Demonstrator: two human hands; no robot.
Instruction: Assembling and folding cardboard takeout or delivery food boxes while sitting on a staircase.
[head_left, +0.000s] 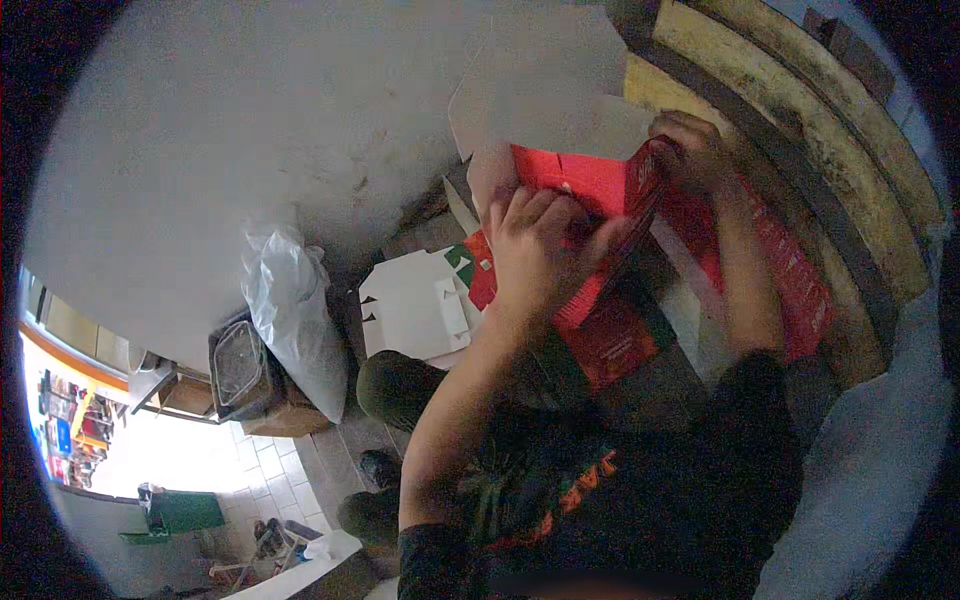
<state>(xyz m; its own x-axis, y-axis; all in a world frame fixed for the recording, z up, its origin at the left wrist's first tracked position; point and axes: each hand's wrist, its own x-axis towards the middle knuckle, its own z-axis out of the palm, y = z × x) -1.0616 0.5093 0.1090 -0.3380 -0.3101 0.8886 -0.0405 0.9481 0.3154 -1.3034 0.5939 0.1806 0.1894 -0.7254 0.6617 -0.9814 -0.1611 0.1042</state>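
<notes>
A partly folded red cardboard box [590, 180] lies in front of me, with creased panels standing at an angle. My left hand [540, 235] is on its near left side, fingers bent over the card and thumb reaching toward the dark red panel. At the far right corner, my right hand [690, 150] is closed around the edge of that panel, its fingertips partly hidden. Under and beside the box lie more printed red and green card pieces [610, 345]. To the left is a flat white cardboard piece [410, 305] with slots and tabs.
Curved yellowish worn steps [780, 110] rise at the right. A pale wall [250, 120] stands at the left and far side. A clear plastic bag [290, 300] rests by a dark bin [235, 365]. Farther left are a tiled floor [270, 475] and a green box [185, 510].
</notes>
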